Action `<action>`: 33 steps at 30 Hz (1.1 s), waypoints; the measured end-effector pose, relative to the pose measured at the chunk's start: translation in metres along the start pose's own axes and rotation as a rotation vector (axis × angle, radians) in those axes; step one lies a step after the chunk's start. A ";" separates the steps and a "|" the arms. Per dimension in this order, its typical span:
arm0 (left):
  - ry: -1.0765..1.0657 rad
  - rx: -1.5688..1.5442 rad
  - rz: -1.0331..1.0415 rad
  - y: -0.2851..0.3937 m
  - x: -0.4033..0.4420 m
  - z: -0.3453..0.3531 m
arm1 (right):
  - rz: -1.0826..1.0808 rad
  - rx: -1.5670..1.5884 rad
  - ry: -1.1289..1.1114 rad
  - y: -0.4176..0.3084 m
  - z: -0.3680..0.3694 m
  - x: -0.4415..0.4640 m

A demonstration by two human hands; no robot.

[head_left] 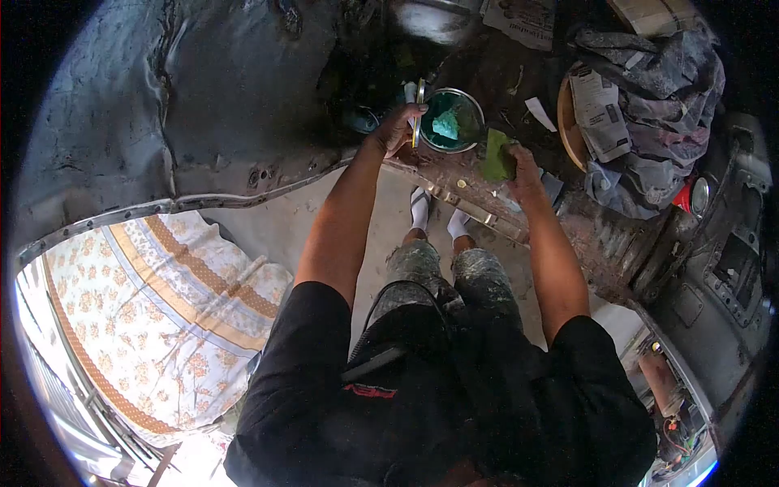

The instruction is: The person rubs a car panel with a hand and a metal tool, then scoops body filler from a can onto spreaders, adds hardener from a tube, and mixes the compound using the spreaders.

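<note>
An open round can [472, 101] with dark green walls inside and a lump of pale turquoise paste [445, 124] stands between my hands. My left hand [398, 130], at the can's left side, grips a thin can lid [419, 114] seen edge-on, with a yellowish rim. On the can's lower right, my right hand [526, 172] is closed on the edge of a flat olive-green piece [496, 156]; whether it is a spreader or a pad I cannot tell. A grey flat piece [553, 188] lies beside my right hand, partly hidden by it.
Dark dented metal panels [105, 105] surround the rusty ledge. To the right, a crumpled plastic sheet [673, 105] and newspaper [599, 114] lie over a round wooden-coloured rim [570, 130], near a red can [692, 196]. Patterned cloth [162, 316] hangs at lower left.
</note>
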State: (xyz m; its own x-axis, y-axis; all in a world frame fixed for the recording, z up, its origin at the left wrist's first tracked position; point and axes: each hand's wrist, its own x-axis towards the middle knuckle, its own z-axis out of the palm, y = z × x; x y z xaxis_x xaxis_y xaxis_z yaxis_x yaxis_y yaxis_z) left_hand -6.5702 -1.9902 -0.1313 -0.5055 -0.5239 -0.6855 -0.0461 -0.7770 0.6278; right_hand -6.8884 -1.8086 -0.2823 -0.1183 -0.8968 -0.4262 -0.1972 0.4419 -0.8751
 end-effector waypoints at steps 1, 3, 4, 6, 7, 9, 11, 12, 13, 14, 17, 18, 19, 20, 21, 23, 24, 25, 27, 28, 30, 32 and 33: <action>-0.002 0.002 0.002 -0.003 0.003 -0.003 | -0.110 -0.013 -0.016 -0.002 -0.003 0.001; 0.046 0.048 0.027 -0.011 0.010 -0.010 | 0.163 0.507 0.008 -0.065 -0.007 -0.012; 0.042 0.051 0.028 -0.010 0.010 -0.010 | 0.554 1.034 0.047 -0.101 -0.007 -0.022; -0.005 -0.010 0.006 -0.006 0.004 -0.006 | 0.471 1.010 0.046 -0.099 -0.008 -0.028; -0.007 -0.008 0.003 -0.004 0.001 -0.003 | 0.392 0.983 0.041 -0.098 -0.008 -0.031; 0.043 0.070 0.016 0.001 -0.005 0.002 | 0.303 0.705 0.104 -0.112 -0.005 -0.031; 0.009 0.079 0.051 -0.002 -0.004 -0.002 | 0.212 0.427 0.160 -0.122 -0.006 -0.024; -0.017 0.070 0.066 -0.002 -0.005 -0.001 | 0.247 0.259 0.092 -0.124 -0.009 -0.012; -0.043 0.061 0.080 -0.003 -0.006 -0.001 | 0.266 0.177 0.058 -0.126 -0.010 0.000; 0.003 0.071 0.097 0.000 -0.010 0.004 | 0.283 0.094 0.022 -0.129 -0.012 0.012; -0.008 0.032 0.095 -0.001 -0.009 0.000 | 0.166 -0.207 -0.166 -0.172 -0.015 0.037; -0.068 -0.016 0.076 -0.002 -0.006 -0.004 | 0.204 -0.244 -0.320 -0.200 -0.016 0.041; -0.064 -0.016 0.075 -0.004 -0.002 -0.007 | 0.242 -0.281 -0.474 -0.213 -0.015 0.044; -0.031 -0.063 0.033 -0.006 0.002 -0.008 | 0.242 -0.278 -0.479 -0.206 -0.010 0.048; 0.001 -0.109 -0.007 -0.008 0.006 -0.010 | 0.145 -0.327 -0.357 -0.199 -0.004 0.051; -0.021 -0.064 0.044 -0.010 0.008 -0.011 | 0.049 -0.371 -0.241 -0.194 0.003 0.054; -0.049 -0.018 0.097 -0.010 0.007 -0.011 | 0.073 -0.246 -0.317 -0.196 0.002 0.054; -0.045 -0.020 0.094 -0.012 0.006 -0.010 | 0.098 -0.120 -0.391 -0.199 0.003 0.053; 0.054 -0.051 0.080 -0.002 -0.007 0.003 | 0.089 -0.051 -0.355 -0.179 0.004 0.050; 0.057 -0.051 0.080 0.005 -0.014 0.009 | 0.080 0.017 -0.313 -0.168 0.004 0.051; 0.110 0.062 0.052 0.016 -0.024 0.018 | 0.236 0.192 -0.289 -0.194 -0.001 0.023; 0.091 0.005 0.043 0.002 -0.008 0.003 | 0.389 0.365 -0.258 -0.172 -0.003 0.020; 0.072 -0.054 0.032 -0.005 0.000 -0.003 | 0.430 0.398 -0.053 -0.110 0.000 0.032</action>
State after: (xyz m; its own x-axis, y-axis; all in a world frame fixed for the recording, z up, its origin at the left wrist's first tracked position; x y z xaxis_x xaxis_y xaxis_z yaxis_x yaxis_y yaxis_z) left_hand -6.5670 -1.9877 -0.1355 -0.4428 -0.5709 -0.6914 0.0163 -0.7761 0.6304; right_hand -6.8707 -1.8858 -0.1995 -0.0559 -0.6433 -0.7636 0.2395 0.7338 -0.6358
